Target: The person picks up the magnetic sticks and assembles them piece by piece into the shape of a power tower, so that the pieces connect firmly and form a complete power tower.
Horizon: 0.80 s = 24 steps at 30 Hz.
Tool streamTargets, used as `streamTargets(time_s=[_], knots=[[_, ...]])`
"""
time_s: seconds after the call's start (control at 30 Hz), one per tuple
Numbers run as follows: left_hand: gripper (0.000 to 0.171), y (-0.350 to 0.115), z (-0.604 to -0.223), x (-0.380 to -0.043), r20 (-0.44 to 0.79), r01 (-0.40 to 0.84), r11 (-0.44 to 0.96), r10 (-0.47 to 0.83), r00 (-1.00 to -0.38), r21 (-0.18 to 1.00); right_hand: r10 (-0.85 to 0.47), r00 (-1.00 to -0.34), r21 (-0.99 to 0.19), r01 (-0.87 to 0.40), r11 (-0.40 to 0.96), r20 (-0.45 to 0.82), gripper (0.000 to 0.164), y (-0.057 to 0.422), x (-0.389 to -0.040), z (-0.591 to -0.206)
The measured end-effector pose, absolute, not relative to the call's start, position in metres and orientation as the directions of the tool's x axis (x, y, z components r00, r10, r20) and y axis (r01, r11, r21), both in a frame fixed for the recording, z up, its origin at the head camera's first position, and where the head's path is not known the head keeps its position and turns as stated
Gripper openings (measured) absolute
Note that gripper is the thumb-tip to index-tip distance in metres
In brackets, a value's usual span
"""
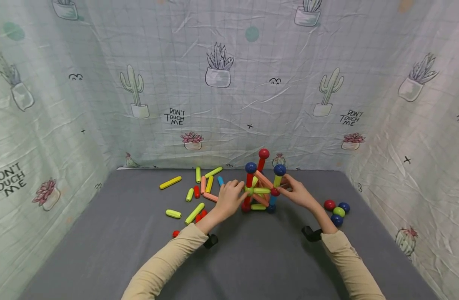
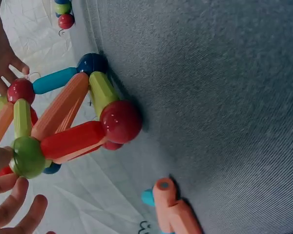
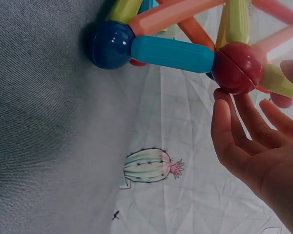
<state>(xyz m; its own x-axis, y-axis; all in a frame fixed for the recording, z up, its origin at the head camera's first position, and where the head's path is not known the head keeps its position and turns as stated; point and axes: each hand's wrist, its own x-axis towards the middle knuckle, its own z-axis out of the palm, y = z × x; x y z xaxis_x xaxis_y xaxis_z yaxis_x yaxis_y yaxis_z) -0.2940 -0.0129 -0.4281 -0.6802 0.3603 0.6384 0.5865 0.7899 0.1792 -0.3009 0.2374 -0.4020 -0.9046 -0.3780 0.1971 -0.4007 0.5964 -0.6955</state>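
Across the lower frame spreads the grey table, with the stick-and-ball structure standing just right of centre, where my left hand pinches its green ball and my right hand touches its red ball, though whether gripping I cannot tell.

A makeshift screened-off booth

A grey-covered table is enclosed at the left, right and top of the frame by creased sheeting printed with potted cacti and "DON'T TOUCH ME" lettering. A recording set-up is suggested by the black gear worn at both wrists. Whether a home, lab or office lies behind cannot be told.
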Motion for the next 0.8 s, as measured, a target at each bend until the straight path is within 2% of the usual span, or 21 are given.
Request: streamTargets(time_s=[0.13, 0.4, 0.6, 0.8], knots=[[0.012, -0.012, -0.428, -0.298, 0.660, 0.600, 0.788, 0.379, -0.649, 0.137, -0.385, -0.901, -0.703, -0.407, 0.583, 0.203, 0.043, 0.236, -0.296, -0.401], [0.011, -0.010, -0.428, -0.317, 0.646, 0.587, 0.802, 0.391, -0.656, 0.112, -0.458, -0.871, -0.719, -0.432, 0.545, 0.177, 0.035, 0.223, -0.281, -0.400], [0.010, -0.006, -0.425, -0.337, 0.599, 0.615, 0.780, 0.439, -0.670, 0.118, -0.479, -0.863, -0.743, -0.425, 0.517, 0.161, 0.039, 0.201, -0.268, -0.397], [0.022, -0.007, -0.419, -0.348, 0.503, 0.640, 0.757, 0.506, -0.701, 0.130, -0.512, -0.843, -0.748, -0.446, 0.491, 0.167, 0.042, 0.180, -0.251, -0.377]])
